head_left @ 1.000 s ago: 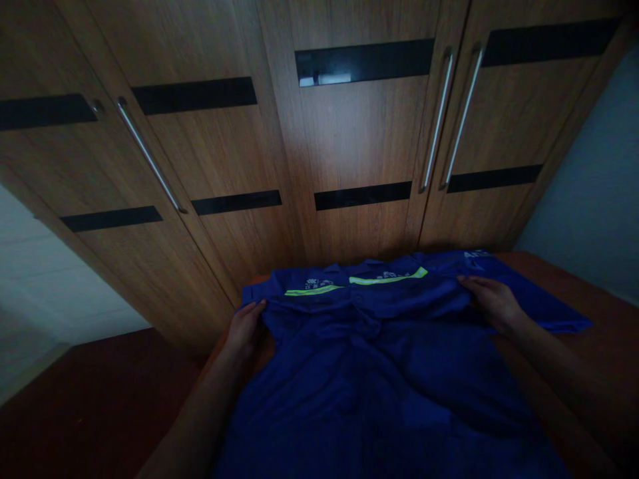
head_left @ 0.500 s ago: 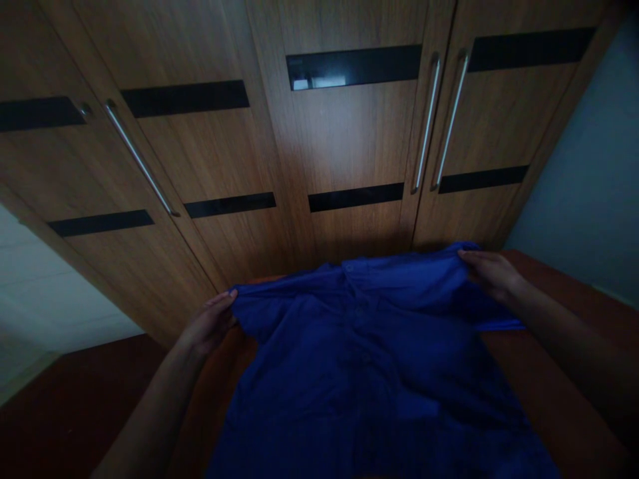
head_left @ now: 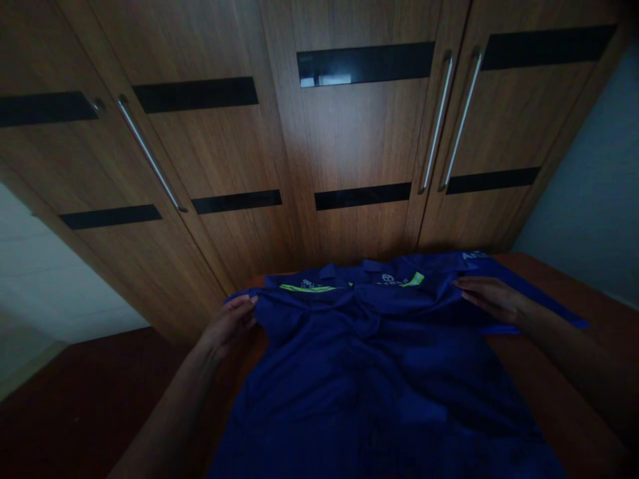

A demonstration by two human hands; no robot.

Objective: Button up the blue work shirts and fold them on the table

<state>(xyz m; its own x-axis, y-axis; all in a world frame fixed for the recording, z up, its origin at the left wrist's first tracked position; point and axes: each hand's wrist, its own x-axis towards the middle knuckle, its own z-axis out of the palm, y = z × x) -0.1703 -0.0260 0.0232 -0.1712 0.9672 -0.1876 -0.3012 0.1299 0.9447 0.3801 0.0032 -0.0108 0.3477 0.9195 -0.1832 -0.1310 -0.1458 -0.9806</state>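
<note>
A dark blue work shirt [head_left: 359, 359] spreads over a reddish-brown surface in front of me, its near part running out at the bottom of the head view. My left hand [head_left: 230, 324] pinches the fabric at the left side. On the right, my right hand [head_left: 489, 297] has the cloth between thumb and fingers. Between the hands the fabric sags in folds. Just beyond it show the collar, white printed logos and yellow-green reflective strips [head_left: 309, 289]. A blue sleeve [head_left: 539, 296] with white lettering near its top stretches to the right.
A wooden wardrobe [head_left: 359, 133] with black inset panels and long metal handles [head_left: 462, 120] stands right behind the surface [head_left: 529, 372]. A pale wall [head_left: 589, 199] is at the right, and a white wall [head_left: 44, 266] at the left.
The cloth edge held between my hands has dropped, uncovering the collar, logos and reflective strips beyond. My right hand has lowered; the left has shifted slightly right. More of the right sleeve shows.
</note>
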